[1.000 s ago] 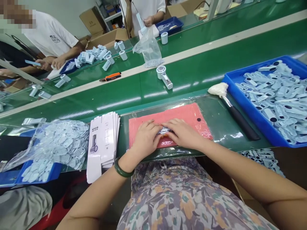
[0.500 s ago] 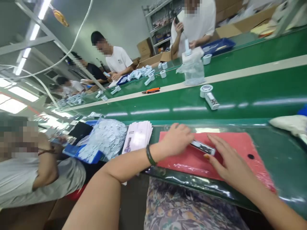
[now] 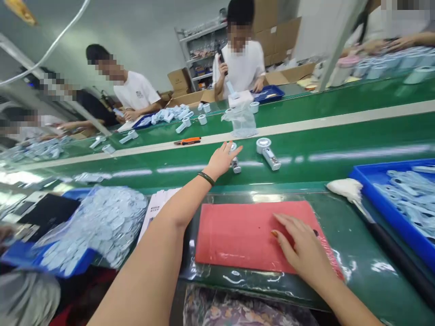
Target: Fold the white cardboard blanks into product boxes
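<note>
My left hand (image 3: 222, 158) reaches over the green conveyor belt with its fingers spread. It is right at a round-headed handheld device (image 3: 236, 166) with a silvery handle, whose head is partly hidden by the fingers. Just to the right on the belt lies a similar device (image 3: 271, 157), pale blue with a ring-shaped head. My right hand (image 3: 301, 242), open with nothing in it, rests on the red mat (image 3: 234, 235) near its right end, thumb apart from the fingers.
Left of the mat are printed boxes (image 3: 154, 209) and a bag of pale-blue pieces (image 3: 115, 217). On the right, a white-tipped black-handled tool (image 3: 380, 235) lies beside a blue tray (image 3: 360, 176) of parts. Orange pliers (image 3: 188, 141) lie across the belt, where several co-workers sit.
My left hand has moved from the mat out to the belt, and the device it held over the mat now lies there. The right hand stays on the mat. The view has swung right.
</note>
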The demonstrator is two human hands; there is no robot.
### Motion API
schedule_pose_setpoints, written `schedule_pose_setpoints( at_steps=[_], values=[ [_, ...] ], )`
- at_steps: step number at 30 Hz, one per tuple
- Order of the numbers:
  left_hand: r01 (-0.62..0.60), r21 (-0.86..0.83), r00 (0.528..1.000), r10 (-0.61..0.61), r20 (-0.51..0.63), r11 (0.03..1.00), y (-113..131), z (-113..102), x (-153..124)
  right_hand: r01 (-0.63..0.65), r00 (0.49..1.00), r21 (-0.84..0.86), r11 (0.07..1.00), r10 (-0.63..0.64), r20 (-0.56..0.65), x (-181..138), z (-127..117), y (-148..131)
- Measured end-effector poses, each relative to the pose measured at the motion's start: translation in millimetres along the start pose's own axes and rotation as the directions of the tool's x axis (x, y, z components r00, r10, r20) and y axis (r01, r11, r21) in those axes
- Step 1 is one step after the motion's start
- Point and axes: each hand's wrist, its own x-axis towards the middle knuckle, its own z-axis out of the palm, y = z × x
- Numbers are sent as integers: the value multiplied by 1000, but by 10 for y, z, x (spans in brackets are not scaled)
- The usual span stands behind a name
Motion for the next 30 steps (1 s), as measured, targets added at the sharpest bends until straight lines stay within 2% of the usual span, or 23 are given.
schedule_pose_setpoints(
  at_steps=[2, 5, 7, 9, 10, 12, 15, 17, 21, 25, 27, 30],
  values=[
    [107, -35, 994, -108, -17, 994, -108, -184, -495, -6, 1000, 54, 999, 5, 11, 10, -48, -37],
    [342, -62, 938, -344, -40, 938, -250, -517, -1572, -74, 992, 251, 965, 44, 122, 98, -76, -245],
    [518, -62, 852, -521, -49, 853, -275, -683, -2349, -141, 964, 401, 905, 34, 263, 212, -26, -512],
    [656, -63, 752, -658, -22, 752, -253, -741, -3007, -198, 913, 516, 833, -35, 407, 360, 108, -860],
    [706, -68, 706, -708, 0, 705, -232, -727, -3259, -226, 882, 554, 802, -74, 466, 442, 206, -1048],
    [772, -92, 634, -772, 39, 629, -181, -649, -3597, -310, 804, 559, 769, -102, 586, 603, 441, -1411],
    [809, -167, 578, -814, 50, 564, -108, -517, -3778, -435, 687, 441, 785, -27, 726, 782, 772, -1827],
    [804, -231, 568, -822, 29, 547, -67, -468, -3795, -462, 665, 383, 800, 26, 747, 830, 908, -1977],
    [751, -369, 575, -817, -43, 547, 3, -442, -3802, -465, 705, 369, 804, 85, 704, 791, 967, -2029],
    [655, -521, 588, -802, -105, 548, 82, -467, -3800, -500, 738, 425, 754, 115, 665, 726, 922, -1957],
    [599, -597, 584, -801, -131, 534, 134, -484, -3781, -526, 746, 491, 694, 99, 659, 720, 895, -1916],
    [515, -712, 588, -801, -111, 477, 200, -476, -3734, -549, 762, 634, 545, 14, 647, 741, 858, -1850]
  ],
)
